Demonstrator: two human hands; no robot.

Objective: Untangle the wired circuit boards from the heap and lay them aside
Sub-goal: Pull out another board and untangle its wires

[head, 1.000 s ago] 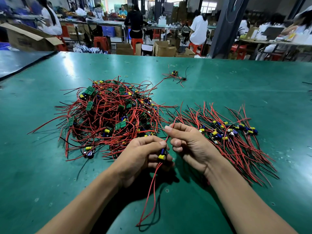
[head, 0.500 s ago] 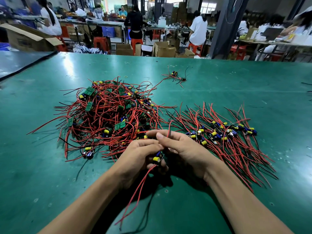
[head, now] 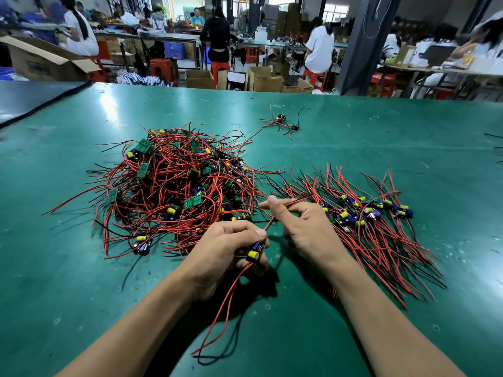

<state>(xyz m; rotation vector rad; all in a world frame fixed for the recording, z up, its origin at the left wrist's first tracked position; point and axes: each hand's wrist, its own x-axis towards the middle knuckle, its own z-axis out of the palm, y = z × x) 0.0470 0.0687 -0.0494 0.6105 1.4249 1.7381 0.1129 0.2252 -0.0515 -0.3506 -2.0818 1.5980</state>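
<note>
At six o'clock from the tangled red-wire heap (head: 174,191), our left hand (head: 226,246) grips a yellow-capped circuit board (head: 254,253); our right hand (head: 304,227), toward one o'clock, pinches its wire (head: 268,225).

Heap (head: 177,191) is lying left of centre on the table (head: 408,131); the row (head: 367,213) is lying just beside it on the right. A stray pair (head: 283,123) is sitting behind both, well apart. Left hand (head: 226,251), holding a board (head: 254,253), and right hand (head: 304,227), pinching its wire (head: 268,226), are sitting in front, between heap and row.
</note>
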